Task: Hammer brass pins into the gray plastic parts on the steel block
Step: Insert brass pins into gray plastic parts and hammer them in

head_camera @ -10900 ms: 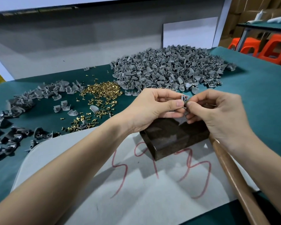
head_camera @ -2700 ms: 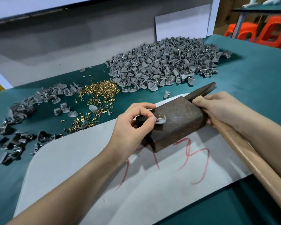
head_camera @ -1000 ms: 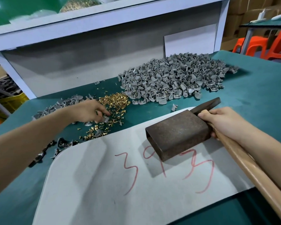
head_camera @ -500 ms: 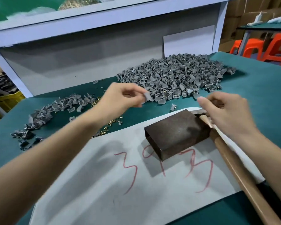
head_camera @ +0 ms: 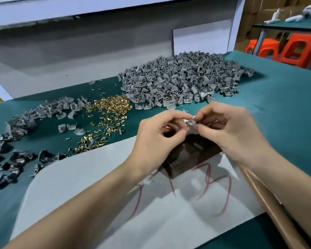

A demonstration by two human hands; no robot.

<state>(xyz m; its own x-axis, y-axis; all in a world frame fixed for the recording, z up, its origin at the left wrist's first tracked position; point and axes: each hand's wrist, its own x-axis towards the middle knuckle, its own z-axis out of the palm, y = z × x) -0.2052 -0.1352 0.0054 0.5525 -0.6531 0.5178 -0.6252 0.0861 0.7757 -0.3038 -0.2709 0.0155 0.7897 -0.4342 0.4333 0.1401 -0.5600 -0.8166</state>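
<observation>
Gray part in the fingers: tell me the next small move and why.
Probably set the gray part down on the block. Both the left hand and the right hand pinch it above the block, and the hammer handle lies ungripped at the right.

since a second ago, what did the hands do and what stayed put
The left hand came back from the brass pins to above the steel block, bringing a gray part. The right hand let go of the hammer handle, which now lies beside the block, and moved in to pinch the part too. Block, pins and the big parts pile stayed put.
</observation>
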